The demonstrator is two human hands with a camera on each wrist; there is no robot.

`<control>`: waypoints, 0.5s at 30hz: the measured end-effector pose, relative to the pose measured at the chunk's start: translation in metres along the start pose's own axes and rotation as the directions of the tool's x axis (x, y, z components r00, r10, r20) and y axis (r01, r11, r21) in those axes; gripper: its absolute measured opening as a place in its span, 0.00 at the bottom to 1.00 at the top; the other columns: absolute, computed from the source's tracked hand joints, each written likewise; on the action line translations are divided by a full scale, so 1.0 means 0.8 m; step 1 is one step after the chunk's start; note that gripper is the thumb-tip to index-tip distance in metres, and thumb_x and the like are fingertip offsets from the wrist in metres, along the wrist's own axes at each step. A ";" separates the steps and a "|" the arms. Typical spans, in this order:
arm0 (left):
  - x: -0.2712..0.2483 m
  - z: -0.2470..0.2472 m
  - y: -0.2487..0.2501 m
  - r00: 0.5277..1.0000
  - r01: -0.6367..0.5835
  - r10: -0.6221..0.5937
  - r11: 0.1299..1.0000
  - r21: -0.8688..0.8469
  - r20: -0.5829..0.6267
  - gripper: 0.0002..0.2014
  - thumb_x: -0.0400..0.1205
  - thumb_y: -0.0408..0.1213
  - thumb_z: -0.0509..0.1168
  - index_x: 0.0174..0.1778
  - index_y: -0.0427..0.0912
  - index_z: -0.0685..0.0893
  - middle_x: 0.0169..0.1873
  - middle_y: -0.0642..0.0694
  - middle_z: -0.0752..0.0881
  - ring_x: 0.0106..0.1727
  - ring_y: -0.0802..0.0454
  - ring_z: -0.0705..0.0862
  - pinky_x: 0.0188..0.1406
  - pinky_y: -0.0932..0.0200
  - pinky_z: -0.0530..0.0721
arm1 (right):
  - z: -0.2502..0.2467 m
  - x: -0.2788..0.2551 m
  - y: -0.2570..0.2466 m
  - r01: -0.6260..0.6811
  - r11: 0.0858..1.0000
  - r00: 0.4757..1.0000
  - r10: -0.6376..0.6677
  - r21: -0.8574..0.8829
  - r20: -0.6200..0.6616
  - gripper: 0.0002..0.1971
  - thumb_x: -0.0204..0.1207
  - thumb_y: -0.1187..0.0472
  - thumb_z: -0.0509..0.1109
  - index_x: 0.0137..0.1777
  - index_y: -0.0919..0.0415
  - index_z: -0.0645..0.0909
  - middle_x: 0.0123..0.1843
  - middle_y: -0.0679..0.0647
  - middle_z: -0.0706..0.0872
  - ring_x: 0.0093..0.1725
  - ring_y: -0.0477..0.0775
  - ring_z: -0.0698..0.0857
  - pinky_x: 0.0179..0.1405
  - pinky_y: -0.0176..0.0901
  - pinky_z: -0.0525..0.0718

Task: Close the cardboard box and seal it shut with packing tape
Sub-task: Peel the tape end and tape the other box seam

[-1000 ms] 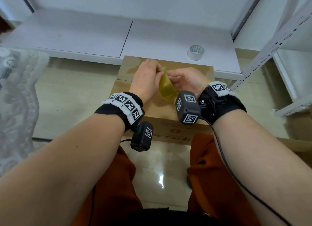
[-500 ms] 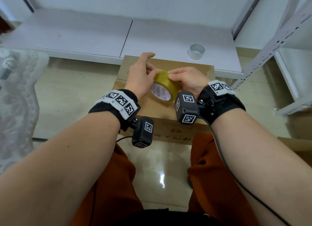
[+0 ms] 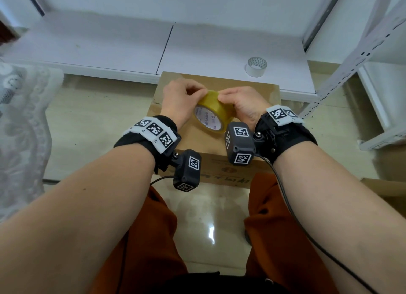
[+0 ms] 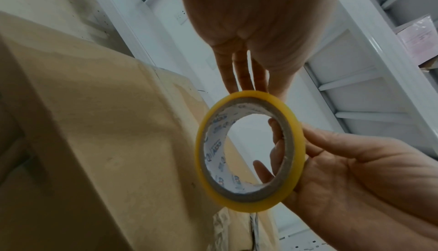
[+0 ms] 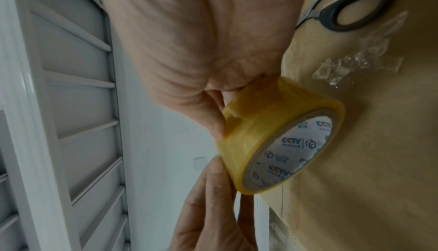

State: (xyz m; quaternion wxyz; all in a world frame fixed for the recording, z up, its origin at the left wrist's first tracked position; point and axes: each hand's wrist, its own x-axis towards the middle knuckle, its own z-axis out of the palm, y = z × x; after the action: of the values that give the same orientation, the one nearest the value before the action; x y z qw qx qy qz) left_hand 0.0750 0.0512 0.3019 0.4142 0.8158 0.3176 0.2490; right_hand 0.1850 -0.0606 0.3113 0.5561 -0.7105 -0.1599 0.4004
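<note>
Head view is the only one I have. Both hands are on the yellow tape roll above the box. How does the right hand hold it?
Observer: The left wrist view shows fingers of the right hand passing through the hole of the tape roll.
Operator: Is a cutting tool near?
Observer: Yes. In the right wrist view, scissors with black handles lie on the box.
Operator: Anything else on it?
Observer: A crumpled scrap of clear tape lies beside the scissors.

Yellow tape roll (image 3: 212, 111) on edge, apparently just above closed brown cardboard box (image 3: 252, 91), printed core showing.
</note>
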 end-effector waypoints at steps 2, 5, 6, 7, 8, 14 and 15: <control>0.002 0.001 0.001 1.000 0.002 -0.002 1.000 0.019 -0.019 0.05 0.81 0.38 0.69 0.47 0.45 0.91 0.43 0.53 0.88 0.47 0.59 0.83 0.49 0.70 0.78 | 0.002 0.001 0.000 0.000 1.000 1.000 0.000 0.005 -0.007 0.04 0.75 0.68 0.72 0.45 0.59 0.87 0.54 0.59 0.87 0.60 0.59 0.83 0.63 0.55 0.83; 0.003 0.002 0.002 0.999 0.028 -0.028 1.000 -0.006 -0.017 0.06 0.82 0.37 0.67 0.45 0.45 0.89 0.43 0.53 0.87 0.47 0.58 0.83 0.47 0.70 0.78 | 0.001 0.004 0.000 0.007 0.995 1.000 -0.007 0.098 -0.007 0.06 0.76 0.69 0.70 0.48 0.61 0.88 0.55 0.61 0.88 0.60 0.61 0.84 0.58 0.55 0.85; 0.004 0.002 0.003 0.999 0.043 -0.043 0.998 -0.043 -0.006 0.06 0.83 0.37 0.66 0.44 0.46 0.89 0.42 0.52 0.87 0.48 0.57 0.83 0.48 0.68 0.79 | 0.001 0.005 0.000 0.014 0.991 1.000 -0.014 0.131 -0.006 0.07 0.75 0.70 0.70 0.47 0.61 0.88 0.55 0.61 0.88 0.59 0.62 0.85 0.56 0.54 0.87; 0.004 0.002 0.004 0.998 0.059 -0.059 0.995 -0.085 0.008 0.06 0.83 0.36 0.66 0.43 0.46 0.88 0.42 0.51 0.87 0.48 0.56 0.84 0.50 0.66 0.81 | 0.000 0.006 0.001 0.023 0.987 1.000 -0.022 0.159 -0.010 0.07 0.75 0.71 0.70 0.46 0.61 0.88 0.54 0.61 0.89 0.58 0.62 0.85 0.53 0.54 0.88; 0.004 0.001 0.005 0.997 0.073 -0.070 0.990 -0.121 0.023 0.07 0.83 0.36 0.65 0.43 0.46 0.88 0.42 0.51 0.87 0.48 0.56 0.84 0.50 0.64 0.82 | -0.001 0.006 0.000 0.031 0.983 0.999 -0.028 0.182 -0.017 0.07 0.75 0.71 0.70 0.45 0.61 0.88 0.52 0.61 0.89 0.55 0.61 0.86 0.50 0.52 0.88; 0.003 0.000 0.008 0.993 0.105 -0.088 0.967 -0.233 0.082 0.04 0.81 0.37 0.69 0.41 0.47 0.88 0.41 0.53 0.88 0.45 0.59 0.84 0.45 0.68 0.82 | -0.003 0.008 0.002 0.059 0.975 0.997 -0.046 0.216 -0.065 0.06 0.73 0.70 0.73 0.40 0.60 0.88 0.48 0.59 0.90 0.57 0.62 0.86 0.55 0.56 0.87; 0.002 0.000 0.008 0.993 0.105 -0.089 0.964 -0.245 0.076 0.03 0.79 0.37 0.71 0.40 0.47 0.88 0.39 0.54 0.87 0.44 0.60 0.84 0.44 0.70 0.81 | -0.003 0.008 0.003 0.060 0.977 0.997 -0.047 0.203 -0.066 0.05 0.73 0.69 0.74 0.40 0.60 0.88 0.49 0.59 0.90 0.58 0.63 0.86 0.57 0.58 0.86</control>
State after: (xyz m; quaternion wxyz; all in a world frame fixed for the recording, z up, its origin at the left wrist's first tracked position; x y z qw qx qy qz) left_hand 0.0779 0.0497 0.3073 0.5348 0.7485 0.3100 0.2402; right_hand 0.1900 -0.0585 0.3069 0.6415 -0.6569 -0.1197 0.3777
